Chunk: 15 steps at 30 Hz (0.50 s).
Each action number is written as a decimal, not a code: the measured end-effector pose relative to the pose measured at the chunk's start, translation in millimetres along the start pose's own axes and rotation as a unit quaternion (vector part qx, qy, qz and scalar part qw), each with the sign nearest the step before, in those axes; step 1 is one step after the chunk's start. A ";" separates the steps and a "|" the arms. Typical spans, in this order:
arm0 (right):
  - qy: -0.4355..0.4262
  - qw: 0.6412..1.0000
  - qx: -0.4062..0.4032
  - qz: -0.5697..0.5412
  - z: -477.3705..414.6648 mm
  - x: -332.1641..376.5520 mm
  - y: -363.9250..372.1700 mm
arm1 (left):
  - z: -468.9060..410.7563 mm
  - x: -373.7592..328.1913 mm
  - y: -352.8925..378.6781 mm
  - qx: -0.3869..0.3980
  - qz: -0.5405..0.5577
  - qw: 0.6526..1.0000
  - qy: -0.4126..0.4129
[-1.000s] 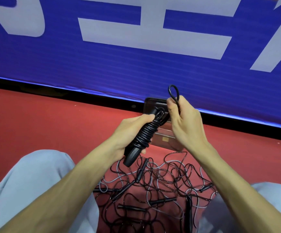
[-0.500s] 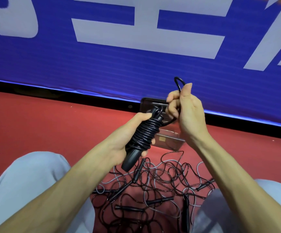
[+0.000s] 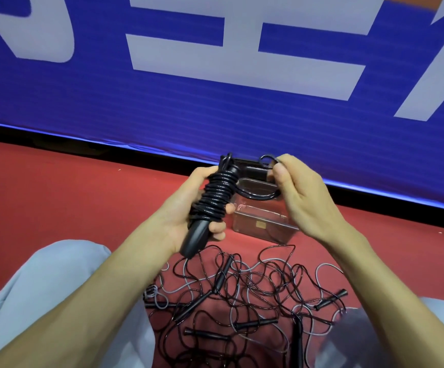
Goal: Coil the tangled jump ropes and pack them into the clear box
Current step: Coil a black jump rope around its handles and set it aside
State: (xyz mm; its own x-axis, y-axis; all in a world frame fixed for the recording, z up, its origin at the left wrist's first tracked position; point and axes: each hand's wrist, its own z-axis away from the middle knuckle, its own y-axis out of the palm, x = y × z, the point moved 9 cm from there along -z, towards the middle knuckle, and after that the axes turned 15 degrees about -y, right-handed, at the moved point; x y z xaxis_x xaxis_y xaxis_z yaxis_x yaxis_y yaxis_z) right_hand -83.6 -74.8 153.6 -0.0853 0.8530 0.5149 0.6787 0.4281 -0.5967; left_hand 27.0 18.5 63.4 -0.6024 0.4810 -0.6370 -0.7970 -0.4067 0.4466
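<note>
My left hand (image 3: 189, 205) grips a black jump rope (image 3: 214, 197) whose cord is wound tightly round its handles, held upright and tilted. A short free end of that cord runs right to my right hand (image 3: 303, 192), which pinches its small loop between thumb and fingers. Behind and below both hands the clear box (image 3: 263, 224) sits open on the red floor, its dark lid raised at the back. A tangle of black and grey jump ropes (image 3: 242, 301) with several black handles lies on the floor between my knees.
I sit on a red floor (image 3: 69, 195) with my knees in light grey trousers (image 3: 43, 293) on either side of the tangle. A blue banner (image 3: 215, 115) with large white characters stands close behind the box, above a black strip.
My left hand has turned the wound rope more upright and lifted it. My right hand has dropped and moved right, drawing the free end out sideways.
</note>
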 end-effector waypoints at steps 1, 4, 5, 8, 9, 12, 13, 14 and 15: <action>-0.026 0.998 0.029 0.042 -0.9 2.9 5.2 | 3.4 2.0 5.2 0.017 0.002 1.000 0.010; -0.072 0.985 0.103 0.118 1.2 8.7 22.2 | 12.7 16.8 14.9 0.044 -0.029 0.998 0.018; -0.074 0.983 0.118 0.123 1.7 5.5 26.0 | 11.2 18.9 16.8 0.042 -0.037 0.998 0.016; -0.076 0.974 0.159 0.141 5.5 1.7 34.5 | 7.1 21.1 14.3 0.016 -0.043 0.999 0.011; -0.080 0.971 0.164 0.154 6.3 1.7 33.8 | 7.5 20.7 14.2 0.013 -0.046 0.999 0.014; -0.089 0.957 0.176 0.212 5.3 5.3 30.7 | 9.1 18.4 11.2 0.001 -0.050 0.998 0.025; -0.097 0.952 0.178 0.230 5.9 6.5 30.5 | 9.2 18.3 9.6 -0.004 -0.054 0.998 0.024; -0.101 0.947 0.178 0.248 6.5 8.9 29.7 | 8.9 18.9 8.4 -0.012 -0.058 0.998 0.022; -0.109 0.942 0.176 0.263 7.0 10.1 30.4 | 8.5 19.2 6.1 -0.023 -0.062 0.998 0.022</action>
State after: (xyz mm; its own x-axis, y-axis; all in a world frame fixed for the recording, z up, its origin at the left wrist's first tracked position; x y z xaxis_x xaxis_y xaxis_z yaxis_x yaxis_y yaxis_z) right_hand -69.0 -51.1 136.4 0.0220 0.9994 -0.0254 0.3871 -0.0319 -0.9215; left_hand 10.2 31.8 59.2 -0.4956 0.4959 -0.7131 -0.8621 -0.3810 0.3341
